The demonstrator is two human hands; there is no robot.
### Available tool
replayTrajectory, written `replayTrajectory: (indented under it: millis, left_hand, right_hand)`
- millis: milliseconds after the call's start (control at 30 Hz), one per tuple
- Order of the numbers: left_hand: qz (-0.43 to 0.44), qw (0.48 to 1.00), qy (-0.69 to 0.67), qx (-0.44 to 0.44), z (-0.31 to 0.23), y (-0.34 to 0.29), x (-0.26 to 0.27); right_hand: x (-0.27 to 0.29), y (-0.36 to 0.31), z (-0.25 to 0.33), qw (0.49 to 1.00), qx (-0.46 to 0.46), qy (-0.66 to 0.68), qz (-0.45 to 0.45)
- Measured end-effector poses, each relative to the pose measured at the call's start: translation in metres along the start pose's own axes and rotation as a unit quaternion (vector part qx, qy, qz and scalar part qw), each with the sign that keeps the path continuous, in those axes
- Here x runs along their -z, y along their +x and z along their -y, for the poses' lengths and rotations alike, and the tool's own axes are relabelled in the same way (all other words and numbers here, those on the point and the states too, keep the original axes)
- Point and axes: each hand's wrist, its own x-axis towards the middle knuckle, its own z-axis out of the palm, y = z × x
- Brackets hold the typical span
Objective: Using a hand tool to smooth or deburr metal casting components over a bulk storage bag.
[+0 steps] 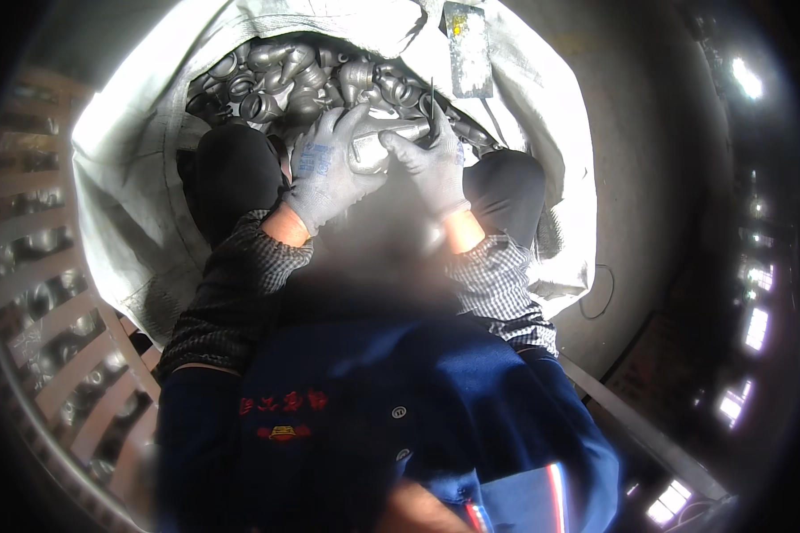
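A pale grey metal pipe fitting [369, 153] with a rounded open end lies between my two hands, above the mouth of a big white sack. My left hand [329, 171], in a grey work glove, is closed on the fitting's left side. My right hand [436, 171], gloved the same way, is at its right, with the thumb toward the fitting. A thin dark rod-like tool [432, 96] stands up from the right fingers; its lower end is hidden. Beyond the hands, many grey curved pipe fittings [307, 84] lie heaped in the sack.
The white woven sack [124, 151] surrounds my knees, its rim folded outward. A grey rectangular plate [469, 55] with a yellow mark rests on its far right rim. At left runs a slatted crate [36, 258] with metal parts behind the slats. A metal bar [644, 431] crosses the lower right.
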Motion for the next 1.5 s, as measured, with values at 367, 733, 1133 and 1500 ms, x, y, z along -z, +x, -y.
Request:
replayTrajectory:
  millis: [367,733,1133,1500]
  left_hand:
    - [0.023,0.988,-0.155,0.017,0.007,-0.005,-0.004]
    - [0.059,0.989,-0.137,0.019,0.005,-0.003,-0.007]
    - [0.199,0.815,-0.518,0.164,0.018,0.007,-0.019]
    - [0.216,0.791,-0.524,0.229,0.009,0.008,-0.025]
  right_hand:
    - [0.013,0.000,0.011,0.992,-0.019,0.109,0.069]
    - [0.021,-0.004,0.007,0.971,-0.137,0.187,0.066]
    - [0.031,-0.011,0.004,0.987,-0.122,0.105,0.002]
    - [0.019,-0.011,0.008,0.996,-0.038,0.078,-0.021]
